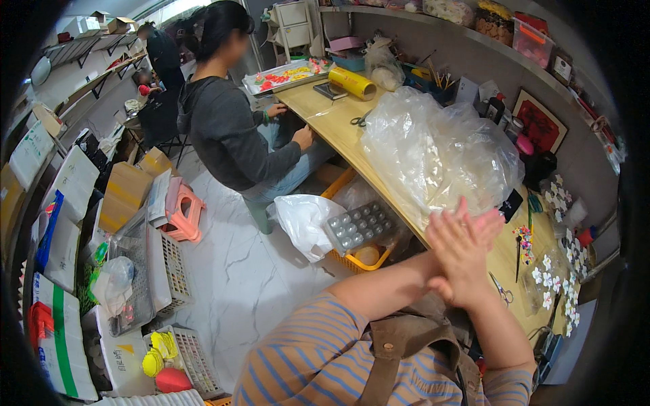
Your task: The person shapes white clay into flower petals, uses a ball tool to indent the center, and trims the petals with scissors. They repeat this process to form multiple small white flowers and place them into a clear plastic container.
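In front of my chest my two hands are crossed against each other. My right hand (453, 246) lies flat over my left hand (490, 228), its fingers stretched out, and covers much of it. Neither holds any object that I can see. Just beyond them a large, crumpled, clear plastic bag (431, 147) rests on the wooden table (350, 124), with pale pieces faintly visible through it. A pair of scissors (501, 289) lies beside my right forearm. A flat black item (511, 206) is close past my left fingertips.
White artificial flowers (548, 279) are spread at the table's right end. A seated person (233, 122) works at the far side, near a yellow roll (352, 83) and a tray (249, 83) of colourful pieces. Below the edge stands a yellow basket (363, 266) with a cavity tray (358, 228).
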The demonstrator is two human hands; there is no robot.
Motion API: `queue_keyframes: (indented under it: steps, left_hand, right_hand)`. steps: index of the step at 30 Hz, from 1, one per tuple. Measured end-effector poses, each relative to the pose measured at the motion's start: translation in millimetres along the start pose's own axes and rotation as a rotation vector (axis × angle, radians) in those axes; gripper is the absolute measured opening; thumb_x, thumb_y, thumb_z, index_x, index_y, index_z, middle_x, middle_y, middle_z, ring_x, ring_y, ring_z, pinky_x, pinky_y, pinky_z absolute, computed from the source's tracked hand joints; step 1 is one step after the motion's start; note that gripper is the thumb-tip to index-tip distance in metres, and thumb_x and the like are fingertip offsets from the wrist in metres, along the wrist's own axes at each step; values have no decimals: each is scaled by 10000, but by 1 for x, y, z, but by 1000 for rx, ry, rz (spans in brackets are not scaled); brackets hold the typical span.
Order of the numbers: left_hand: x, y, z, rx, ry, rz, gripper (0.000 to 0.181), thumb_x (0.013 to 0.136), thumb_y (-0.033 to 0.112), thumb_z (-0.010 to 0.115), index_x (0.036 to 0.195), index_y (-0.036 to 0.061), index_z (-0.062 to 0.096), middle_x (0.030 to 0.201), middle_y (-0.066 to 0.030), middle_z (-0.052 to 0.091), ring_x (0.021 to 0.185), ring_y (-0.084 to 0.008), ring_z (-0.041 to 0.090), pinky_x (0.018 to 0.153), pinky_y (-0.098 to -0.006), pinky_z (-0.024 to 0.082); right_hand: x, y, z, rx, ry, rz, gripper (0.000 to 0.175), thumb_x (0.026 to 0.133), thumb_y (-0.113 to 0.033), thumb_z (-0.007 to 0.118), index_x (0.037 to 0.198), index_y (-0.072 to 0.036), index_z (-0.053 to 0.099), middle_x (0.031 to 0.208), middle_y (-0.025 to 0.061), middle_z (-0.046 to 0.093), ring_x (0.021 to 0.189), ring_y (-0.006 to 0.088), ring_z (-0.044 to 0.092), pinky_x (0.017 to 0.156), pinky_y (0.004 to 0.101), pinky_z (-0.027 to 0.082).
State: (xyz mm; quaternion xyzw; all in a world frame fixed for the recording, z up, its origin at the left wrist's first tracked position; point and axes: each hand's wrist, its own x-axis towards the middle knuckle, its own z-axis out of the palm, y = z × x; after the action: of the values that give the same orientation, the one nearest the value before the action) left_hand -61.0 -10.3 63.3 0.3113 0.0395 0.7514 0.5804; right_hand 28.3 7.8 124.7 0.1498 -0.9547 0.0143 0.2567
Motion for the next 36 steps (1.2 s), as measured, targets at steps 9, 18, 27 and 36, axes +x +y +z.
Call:
queue_keyframes:
  steps: [9, 18, 27, 36]
  left_hand:
    - [-5, 19, 20, -75, 57, 91, 839, 814, 714, 204, 1410, 125, 170, 1452, -70, 208, 1343, -222, 179, 1090, -382, 138]
    - [-1, 16, 38, 105, 106, 94, 874, 803, 731, 155, 1412, 104, 148, 1449, -80, 218, 1326, -240, 211, 1079, -366, 140]
    - [9, -9, 47, 660, 261, 501, 761, 898, 585, 203, 1412, 39, 74, 1479, -135, 19, 1364, -262, 23, 1087, -379, 37]
    - [3, 3, 58, 1330, -252, 684, 954, 808, 709, 177, 1395, -22, -3, 1465, -199, -61, 1356, -322, -68, 1072, -442, -23]
  right_hand:
    - [-17, 23, 12, 57, 2, 114, 625, 898, -485, 265, 1295, -20, 394, 1371, 190, 341, 1292, 323, 299, 1065, 476, 153]
    - [-21, 39, 13, 87, 179, 128, 571, 914, -440, 291, 1294, -29, 406, 1362, 181, 359, 1294, 337, 290, 1072, 484, 131]
    - [-6, 4, -1, 1064, 481, 403, 805, 876, -611, 194, 1393, 7, 162, 1473, 139, 107, 1358, 266, 121, 1091, 377, 64]
    - [4, 6, -9, 1172, 757, 482, 891, 829, -686, 88, 1404, -4, 93, 1475, 133, 90, 1363, 255, 73, 1092, 368, 25]
